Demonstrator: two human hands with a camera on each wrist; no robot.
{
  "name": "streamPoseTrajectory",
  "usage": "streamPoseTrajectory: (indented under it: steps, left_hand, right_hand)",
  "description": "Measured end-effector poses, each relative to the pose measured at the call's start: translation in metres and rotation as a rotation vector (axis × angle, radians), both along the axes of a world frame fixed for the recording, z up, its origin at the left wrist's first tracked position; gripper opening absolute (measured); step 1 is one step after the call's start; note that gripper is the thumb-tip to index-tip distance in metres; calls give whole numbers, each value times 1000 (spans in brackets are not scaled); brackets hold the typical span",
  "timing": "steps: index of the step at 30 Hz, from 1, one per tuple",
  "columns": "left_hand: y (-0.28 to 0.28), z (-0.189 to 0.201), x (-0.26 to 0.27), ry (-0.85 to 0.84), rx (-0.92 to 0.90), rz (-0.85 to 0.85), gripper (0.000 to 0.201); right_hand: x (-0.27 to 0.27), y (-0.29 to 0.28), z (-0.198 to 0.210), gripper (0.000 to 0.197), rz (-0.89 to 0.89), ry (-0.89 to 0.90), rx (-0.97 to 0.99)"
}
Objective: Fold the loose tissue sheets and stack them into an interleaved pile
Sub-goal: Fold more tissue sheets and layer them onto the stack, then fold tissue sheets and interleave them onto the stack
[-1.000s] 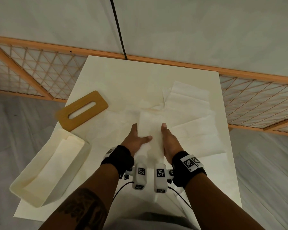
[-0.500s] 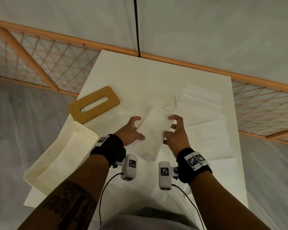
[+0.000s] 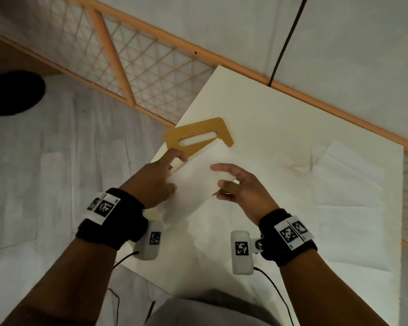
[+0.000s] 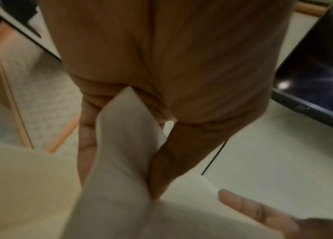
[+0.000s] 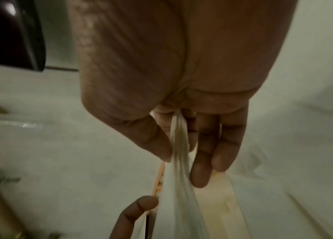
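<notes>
A folded stack of white tissue sheets (image 3: 193,182) hangs in the air near the table's left edge, held from both sides. My left hand (image 3: 174,172) pinches its left edge between thumb and fingers; the left wrist view shows the tissue (image 4: 124,145) caught there. My right hand (image 3: 218,180) pinches the right edge, and in the right wrist view the sheets (image 5: 178,145) run between thumb and fingers. Several loose tissue sheets (image 3: 339,184) lie spread flat on the right half of the table.
A wooden lid with a slot (image 3: 198,135) lies on the cream table (image 3: 280,118) just beyond the held stack. A wooden lattice fence (image 3: 151,74) runs behind the table. Floor lies to the left; a black cable (image 3: 285,43) hangs down the wall.
Both hands have lifted the folded stack off the middle of the table and carried it left toward the wooden lid. The head view has swung left; the cream box is out of sight.
</notes>
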State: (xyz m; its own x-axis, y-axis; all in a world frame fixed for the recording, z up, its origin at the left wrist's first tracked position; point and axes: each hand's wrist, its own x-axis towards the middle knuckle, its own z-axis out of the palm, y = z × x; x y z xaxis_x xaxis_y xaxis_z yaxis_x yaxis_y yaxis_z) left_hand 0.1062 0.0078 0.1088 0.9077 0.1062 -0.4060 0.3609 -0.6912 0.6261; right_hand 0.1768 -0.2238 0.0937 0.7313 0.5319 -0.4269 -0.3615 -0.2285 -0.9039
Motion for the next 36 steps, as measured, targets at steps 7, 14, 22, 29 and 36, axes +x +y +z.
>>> streamPoseTrajectory:
  steps: [7,14,22,29,36]
  left_hand:
    - [34,-20,-58,112,306,10,48]
    - [24,-43,-70,200,557,-39,21]
    - [0,-28,-71,162,727,-79,24]
    - [-6,-44,-58,337,643,-63,38]
    - [0,-63,-49,493,574,-205,75]
  right_hand:
    - [-25,65,-14,29,369,-307,-346]
    - [-27,89,-22,38,582,-395,-641]
    - [-24,89,-1,28,403,-712,-819]
    - [-28,103,-36,48,782,-873,-927]
    - [-28,100,-52,65,880,-736,-1058]
